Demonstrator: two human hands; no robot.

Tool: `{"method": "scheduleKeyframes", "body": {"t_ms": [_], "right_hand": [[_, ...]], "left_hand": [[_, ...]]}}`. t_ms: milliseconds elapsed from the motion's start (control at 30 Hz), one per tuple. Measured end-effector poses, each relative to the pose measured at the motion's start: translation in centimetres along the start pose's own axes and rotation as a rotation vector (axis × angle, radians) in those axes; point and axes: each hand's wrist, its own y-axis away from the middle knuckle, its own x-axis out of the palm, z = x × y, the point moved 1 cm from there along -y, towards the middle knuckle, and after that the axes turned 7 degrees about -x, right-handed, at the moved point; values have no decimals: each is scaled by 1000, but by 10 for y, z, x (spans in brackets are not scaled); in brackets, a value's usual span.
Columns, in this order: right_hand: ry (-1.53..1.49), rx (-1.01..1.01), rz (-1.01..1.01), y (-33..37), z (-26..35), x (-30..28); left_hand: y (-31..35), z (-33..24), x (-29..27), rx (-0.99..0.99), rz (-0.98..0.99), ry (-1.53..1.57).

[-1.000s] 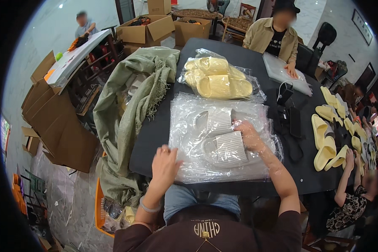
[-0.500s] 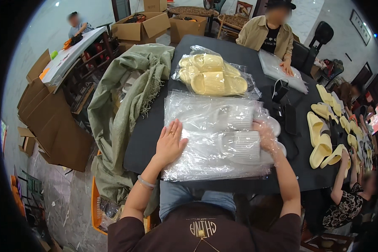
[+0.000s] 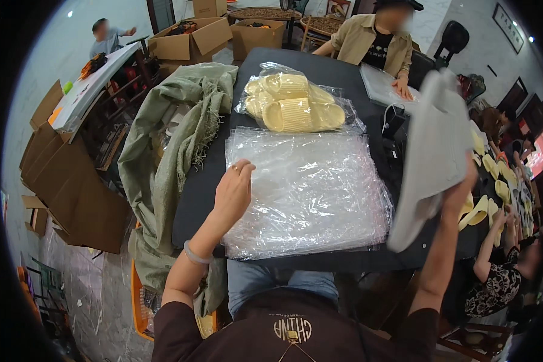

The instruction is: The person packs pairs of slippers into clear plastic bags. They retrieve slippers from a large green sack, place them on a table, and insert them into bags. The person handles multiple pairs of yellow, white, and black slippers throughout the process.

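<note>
My right hand [image 3: 461, 181] is raised at the right, closed round a pair of pale grey slippers [image 3: 434, 151] tilted up on end. They are blurred, and whether a bag covers them I cannot tell. Below and between my hands lies a stack of clear plastic bags [image 3: 308, 193] on the dark table. Over its left edge my left hand [image 3: 232, 190] is lifted with fingers curled together; anything between the fingertips is hidden. Just beyond the stack sit yellow slippers [image 3: 304, 111] in clear bags.
Green woven cloth [image 3: 178, 133] drapes left of the dark table [image 3: 199, 211]. Across it, a person's hand [image 3: 402, 88] rests on more clear bags [image 3: 377, 84]. A black device [image 3: 394, 123] with a white cable stands right of centre. Yellow slippers [image 3: 473, 211] line the right side, near another person's arms.
The grey slippers have left the bag stack, rising to the right in my right hand. My left hand has gone from lying flat on the bags to lifted and curled.
</note>
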Motion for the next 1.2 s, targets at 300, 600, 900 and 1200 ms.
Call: {"method": "scheduleKeyframes", "body": {"t_ms": [300, 600, 900, 1200], "right_hand": [[-102, 4, 796, 132, 145, 252], [75, 259, 674, 146, 57, 225], [296, 362, 508, 141, -1, 184], [324, 400, 450, 140, 2, 184]], "left_hand": [[10, 73, 55, -19, 160, 839], [-6, 51, 57, -222, 175, -431], [-12, 37, 54, -350, 152, -524], [-58, 48, 67, -225, 216, -454]]}}
